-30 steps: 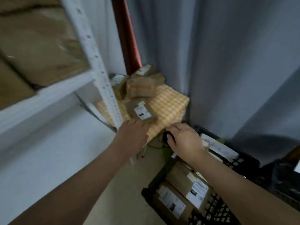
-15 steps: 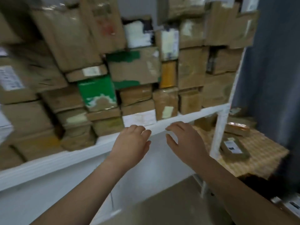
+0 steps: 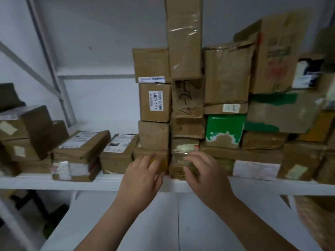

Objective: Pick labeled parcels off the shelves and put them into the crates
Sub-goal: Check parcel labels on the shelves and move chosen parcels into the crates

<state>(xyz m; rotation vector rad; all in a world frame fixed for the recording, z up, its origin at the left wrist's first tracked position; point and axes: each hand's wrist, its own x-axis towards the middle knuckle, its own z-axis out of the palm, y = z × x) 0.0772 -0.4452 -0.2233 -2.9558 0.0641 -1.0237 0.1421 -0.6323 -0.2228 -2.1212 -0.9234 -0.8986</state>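
Cardboard stack (image 3: 186,98) on the shelf (image 3: 87,181): left hand (image 3: 143,173) and right hand (image 3: 203,173), fingers spread and empty, reach the bottom parcel (image 3: 178,166), perhaps touching it. Picking step; next, draw it out without toppling the stack.

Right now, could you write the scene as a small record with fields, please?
left hand: open, fingers at the low yellow-taped parcel; contact unclear
right hand: open, fingers spread before the clear-taped parcel beside it
grip: none plainly shown
shelf: white, loaded with brown parcels
nearby stack: labelled box, tall box, green box
crates: not in view
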